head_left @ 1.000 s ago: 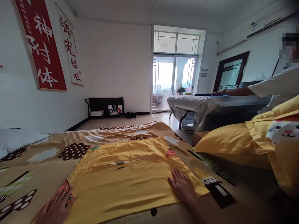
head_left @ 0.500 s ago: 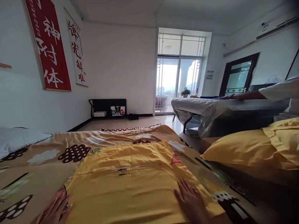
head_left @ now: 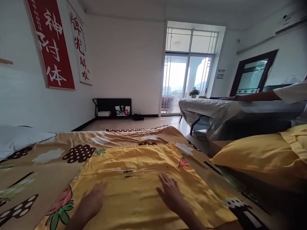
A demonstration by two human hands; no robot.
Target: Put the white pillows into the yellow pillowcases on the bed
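A yellow pillowcase [head_left: 139, 195] lies flat on the patterned bedding, with a zip slit [head_left: 141, 168] across its upper part and strawberry prints at its sides. Over its left half is my left hand [head_left: 92, 199], slightly blurred, fingers stretched forward and holding nothing. My right hand [head_left: 170, 191] is above the right half, palm down, its fingers apart. Whether either palm touches the cloth I cannot tell.
Brown patterned bedding [head_left: 50, 156] spreads under the pillowcase. A white pillow [head_left: 21, 140] lies at left, a stuffed yellow pillow [head_left: 259, 155] at right. Beyond stands a plastic-covered table [head_left: 216, 108], where another person's arm [head_left: 256, 96] reaches across.
Both hands have moved inward from the pillowcase's side edges to over its middle, uncovering the strawberry print at left. The camera view has shifted slightly.
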